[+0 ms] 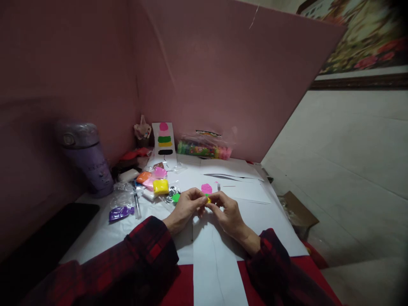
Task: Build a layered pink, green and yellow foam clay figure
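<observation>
Flat white paper (208, 259) underlies left hand (185, 208) and right hand (228, 216), both pinching one small yellow-green lump (208, 200).

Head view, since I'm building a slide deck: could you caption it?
Left hand and right hand hold a yellow and green lump near a pink patch and a fork.

Purple bottle (87, 159) stood at my left, by pink panels (216, 72). Up on my right I saw a framed floral picture (369, 42) over pale wall tiles (350, 161); brown cardboard (298, 208) sat lower that side, red cover (183, 282) showed nearest me.
</observation>
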### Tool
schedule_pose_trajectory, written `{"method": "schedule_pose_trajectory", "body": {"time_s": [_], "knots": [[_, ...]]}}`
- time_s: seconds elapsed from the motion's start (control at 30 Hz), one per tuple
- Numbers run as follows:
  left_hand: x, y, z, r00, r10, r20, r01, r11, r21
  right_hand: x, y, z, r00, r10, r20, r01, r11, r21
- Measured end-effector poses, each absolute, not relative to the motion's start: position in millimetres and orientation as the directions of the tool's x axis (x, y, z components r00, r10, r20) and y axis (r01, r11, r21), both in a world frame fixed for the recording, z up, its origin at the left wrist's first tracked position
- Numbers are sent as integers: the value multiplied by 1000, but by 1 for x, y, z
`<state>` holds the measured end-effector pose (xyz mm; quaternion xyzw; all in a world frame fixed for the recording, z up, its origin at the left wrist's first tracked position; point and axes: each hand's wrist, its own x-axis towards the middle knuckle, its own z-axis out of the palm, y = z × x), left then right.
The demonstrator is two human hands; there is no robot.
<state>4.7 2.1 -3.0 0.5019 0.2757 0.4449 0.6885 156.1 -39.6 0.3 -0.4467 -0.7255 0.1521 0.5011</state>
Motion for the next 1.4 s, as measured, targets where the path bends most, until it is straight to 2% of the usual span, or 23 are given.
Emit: {"method": "schedule_pose_trajectory", "body": {"time_s": [0.13,0.37,0.47,0.6,0.7,0.93,1.13,1.4], "knots": [[5,3,-3,423,901,99,-361,67,930,157,-40,-1,-84,783,616,494,570,-656],[5,4,-3,351,935,50,-360,86,929,159,-39,-2,71,860,505,342,455,-822],[4,4,-3,357,932,59,-347,74,935,159,-37,-3,96,877,471,324,419,-848],[4,3,-3,414,907,74,-338,78,938,160,-34,-4,62,894,444,362,395,-844],[5,3,-3,411,909,75,-347,80,935,160,-35,-4,-16,905,425,329,406,-853],[4,4,-2,421,905,52,-280,75,957,159,-39,-1,-101,871,480,353,483,-802],[6,3,-3,417,908,49,-275,74,959,157,-40,0,-78,842,534,470,503,-725],[4,1,0,445,895,29,-303,120,945,158,-40,-1,-64,813,579,494,530,-689]]}}
